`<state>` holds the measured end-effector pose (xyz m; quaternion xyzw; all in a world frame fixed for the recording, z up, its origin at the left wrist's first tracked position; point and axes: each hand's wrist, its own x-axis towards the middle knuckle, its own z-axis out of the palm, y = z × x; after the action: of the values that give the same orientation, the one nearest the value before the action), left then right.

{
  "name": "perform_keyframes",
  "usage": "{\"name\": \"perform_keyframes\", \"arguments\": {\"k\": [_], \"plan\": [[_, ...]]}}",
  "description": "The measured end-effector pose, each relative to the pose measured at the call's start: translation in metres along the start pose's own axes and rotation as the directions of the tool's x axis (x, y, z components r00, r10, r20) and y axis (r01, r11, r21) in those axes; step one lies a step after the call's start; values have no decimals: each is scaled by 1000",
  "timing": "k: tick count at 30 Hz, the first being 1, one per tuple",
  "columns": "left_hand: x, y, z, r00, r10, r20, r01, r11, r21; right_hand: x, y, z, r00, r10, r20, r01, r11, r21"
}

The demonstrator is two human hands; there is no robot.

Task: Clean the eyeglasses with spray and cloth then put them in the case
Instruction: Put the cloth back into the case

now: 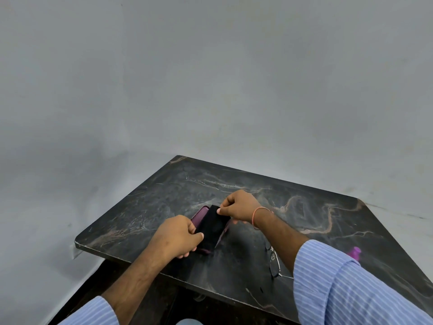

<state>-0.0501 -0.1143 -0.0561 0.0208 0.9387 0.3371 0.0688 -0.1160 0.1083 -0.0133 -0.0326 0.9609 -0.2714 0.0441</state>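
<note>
Near the centre of the frame, both hands work over an open purple hard-shell glasses case (201, 214) lying on the dark marbled stone table (304, 207). The left hand (174, 235) and the right hand (239, 206) each pinch an end of a black soft cleaning cloth (212, 225) stretched across the case. The thin metal-framed eyeglasses (274, 261) lie on the table at lower right, beside the right forearm and well apart from the case. A small purple-capped spray bottle (355, 252) shows at the far right, mostly hidden by the striped sleeve. Whether the lenses have been cleaned cannot be told; the glasses are certainly not cased yet.
</note>
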Motion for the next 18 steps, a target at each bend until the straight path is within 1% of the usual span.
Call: {"name": "perform_keyframes", "arguments": {"k": [4, 6, 7, 9, 11, 12, 14, 18], "plan": [[-7, 1, -7, 997, 11, -81, 8, 974, 228, 3, 2, 3, 1000, -24, -13, 22, 992, -122], [-15, -1, -5, 989, 48, -138, -6, 956, 292, 3, 3, 3, 999, -40, -5, 39, 983, -180], [-20, -3, -3, 980, 97, -172, -41, 953, 300, 3, 4, 2, 999, -48, 1, 47, 979, -196], [-32, -6, 5, 943, 247, -223, -173, 936, 305, 3, 6, 2, 998, -54, 13, 55, 975, -213], [-40, -9, 15, 898, 381, -221, -292, 891, 348, 3, 8, 3, 998, -59, 23, 63, 969, -241], [-42, -12, 19, 888, 411, -205, -318, 873, 370, 2, 9, 3, 998, -63, 28, 68, 963, -263], [-43, -17, 24, 885, 428, -183, -328, 852, 407, -1, 10, 3, 997, -68, 33, 75, 949, -305], [-39, -26, 20, 867, 452, -211, -329, 837, 438, -14, 16, -2, 995, -81, 64, 100, 907, -409]]}}
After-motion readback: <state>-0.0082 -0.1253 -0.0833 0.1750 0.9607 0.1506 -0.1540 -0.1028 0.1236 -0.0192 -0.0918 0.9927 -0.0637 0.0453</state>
